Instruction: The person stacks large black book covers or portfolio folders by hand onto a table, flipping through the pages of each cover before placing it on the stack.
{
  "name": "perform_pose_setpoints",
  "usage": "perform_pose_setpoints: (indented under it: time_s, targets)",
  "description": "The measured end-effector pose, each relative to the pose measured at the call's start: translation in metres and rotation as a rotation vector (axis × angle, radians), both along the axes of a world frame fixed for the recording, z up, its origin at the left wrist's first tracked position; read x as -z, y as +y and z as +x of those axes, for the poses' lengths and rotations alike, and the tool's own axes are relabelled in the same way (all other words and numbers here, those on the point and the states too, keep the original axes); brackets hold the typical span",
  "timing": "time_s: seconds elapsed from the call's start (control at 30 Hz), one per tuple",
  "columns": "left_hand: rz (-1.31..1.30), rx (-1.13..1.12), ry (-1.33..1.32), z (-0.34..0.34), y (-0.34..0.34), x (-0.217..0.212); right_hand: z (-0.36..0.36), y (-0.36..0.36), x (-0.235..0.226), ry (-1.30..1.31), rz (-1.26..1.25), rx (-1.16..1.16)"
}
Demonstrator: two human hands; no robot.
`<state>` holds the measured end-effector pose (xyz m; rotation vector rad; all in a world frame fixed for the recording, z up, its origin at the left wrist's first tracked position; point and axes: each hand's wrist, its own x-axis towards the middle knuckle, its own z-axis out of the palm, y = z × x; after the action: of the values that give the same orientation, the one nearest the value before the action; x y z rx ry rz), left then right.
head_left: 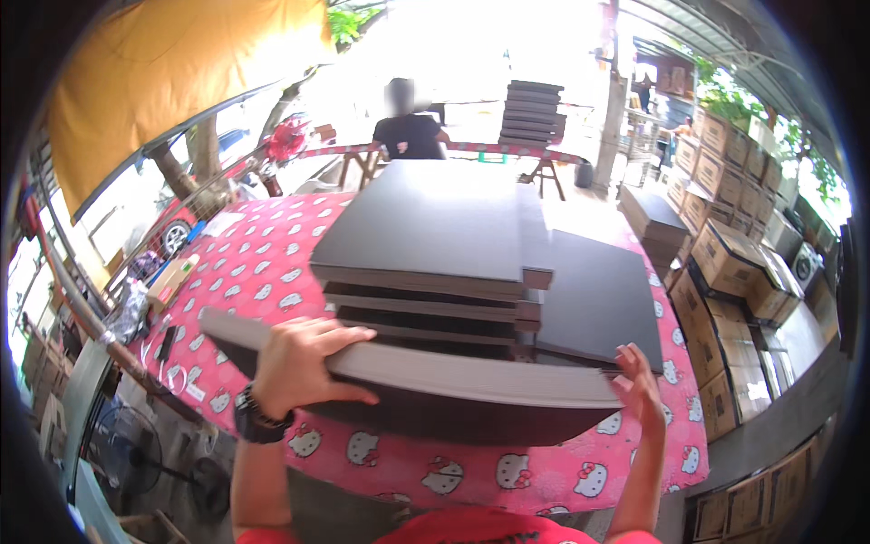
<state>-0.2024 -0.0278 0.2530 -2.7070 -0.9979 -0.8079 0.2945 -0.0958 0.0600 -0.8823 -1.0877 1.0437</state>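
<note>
We clasp a bundle of dark flat sheets (435,385) at the table's (272,263) near edge: our left hand (299,363) curls over its left end, and our right hand (639,390) presses open-fingered against its right end. Just behind it, a taller stack of the same sheets (435,245) sits mid-table.

A tall stack of dark grey flat boards (435,245) sits mid-table (263,263). A lower stack of dark boards (598,299) lies just right of it. In front, a bundle of grey boards (426,381) overhangs the table's near edge. Brown cardboard boxes (725,263) stand to the right.
</note>
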Motion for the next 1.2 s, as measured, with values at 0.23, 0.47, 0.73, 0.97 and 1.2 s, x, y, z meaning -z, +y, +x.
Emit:
perform_pose_setpoints:
  time_s: [0.23,0.47,0.73,0.97,1.2]
  targets:
    - [0.156,-0.088,-0.722,-0.099,0.018,0.05,-0.126,-0.038,0.038,-0.023,-0.145,0.291]
    - [-0.684,0.273,-1.111,-0.187,0.068,0.187,-0.172,-0.018,0.019,-0.144,0.129,0.393]
    - [-0.916,0.288,-1.191,-0.206,0.079,0.209,-0.162,-0.031,0.057,-0.21,-0.112,0.619]
    - [-1.04,0.123,-1.441,-0.191,0.071,0.314,-0.114,-0.026,0.191,0.031,-0.014,0.546]
    - [-0.823,0.057,-1.492,-0.161,0.061,0.143,-0.158,-0.016,0.04,-0.041,0.059,0.664]
